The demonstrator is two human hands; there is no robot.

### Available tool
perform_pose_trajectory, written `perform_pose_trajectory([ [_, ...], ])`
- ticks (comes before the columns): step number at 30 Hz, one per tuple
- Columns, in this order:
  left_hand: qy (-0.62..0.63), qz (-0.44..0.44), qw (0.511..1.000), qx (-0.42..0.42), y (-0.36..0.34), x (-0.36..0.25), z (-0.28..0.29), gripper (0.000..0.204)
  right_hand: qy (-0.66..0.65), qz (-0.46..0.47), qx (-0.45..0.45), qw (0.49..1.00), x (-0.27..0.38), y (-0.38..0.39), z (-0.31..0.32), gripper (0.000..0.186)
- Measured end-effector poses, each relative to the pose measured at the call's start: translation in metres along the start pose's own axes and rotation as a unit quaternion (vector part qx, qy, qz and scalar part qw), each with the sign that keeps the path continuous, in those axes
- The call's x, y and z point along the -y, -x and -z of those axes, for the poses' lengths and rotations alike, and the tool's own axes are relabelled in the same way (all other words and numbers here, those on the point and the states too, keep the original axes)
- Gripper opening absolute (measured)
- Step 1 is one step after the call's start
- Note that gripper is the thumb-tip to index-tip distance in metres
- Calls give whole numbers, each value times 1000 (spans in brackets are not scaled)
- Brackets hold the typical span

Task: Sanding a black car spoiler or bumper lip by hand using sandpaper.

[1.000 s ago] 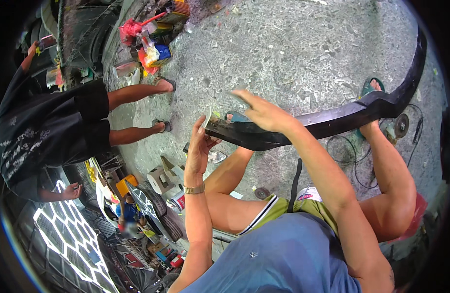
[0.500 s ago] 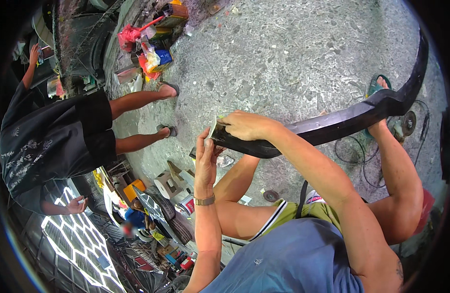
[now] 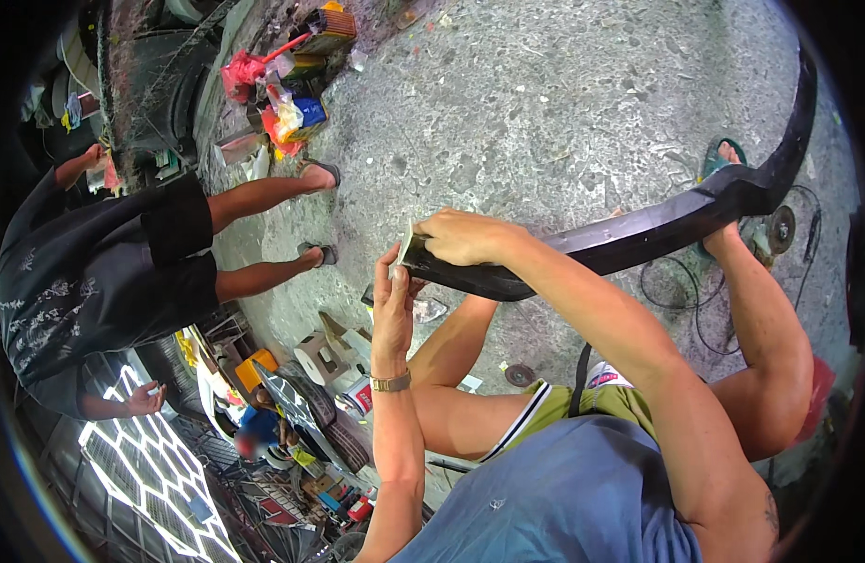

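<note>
From where I stood, a long, curved black strip with a glossy upper face [image 3: 639,228] ran from the seated person's hands across in front of the legs, its far length bending away past the right foot in a green open-toed sandal [image 3: 714,161]. The left hand [image 3: 392,314] gripped the near end from the side and underneath, thumb and fingers closed on it. The right hand [image 3: 465,238] lay over the top of that same end, fingers bent down against it beside a thin, pale, flat piece [image 3: 407,244]; I could not tell whether those fingers pinched anything.

Good handling there, I judged, called for the left hand to back the end firmly, opposite the right fingers, so that pressing from above would not tip it. Light, even pressure suited so narrow an edge. The long far part looked likely to swing if the end twisted, so a steady wrist mattered, as did keeping it off the thin black cable [image 3: 697,314] on the mottled grey concrete floor [image 3: 564,103].
</note>
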State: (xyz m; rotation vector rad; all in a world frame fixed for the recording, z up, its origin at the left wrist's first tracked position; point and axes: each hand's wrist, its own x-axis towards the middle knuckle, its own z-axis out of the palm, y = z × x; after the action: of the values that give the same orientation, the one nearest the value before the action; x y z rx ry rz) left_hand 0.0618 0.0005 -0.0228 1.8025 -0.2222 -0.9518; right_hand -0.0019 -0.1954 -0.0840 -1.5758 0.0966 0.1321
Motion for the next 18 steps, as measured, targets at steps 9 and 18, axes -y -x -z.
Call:
perform_pose_trajectory([
  [9, -6, -14, 1000, 1, 4, -1, 2, 52, 16, 21, 0, 1000, 1, 5, -5, 34],
  [18, -9, 3, 1000, -13, 4, -2, -1, 53, 40, -7, -4, 999, 0, 12, -9, 31],
])
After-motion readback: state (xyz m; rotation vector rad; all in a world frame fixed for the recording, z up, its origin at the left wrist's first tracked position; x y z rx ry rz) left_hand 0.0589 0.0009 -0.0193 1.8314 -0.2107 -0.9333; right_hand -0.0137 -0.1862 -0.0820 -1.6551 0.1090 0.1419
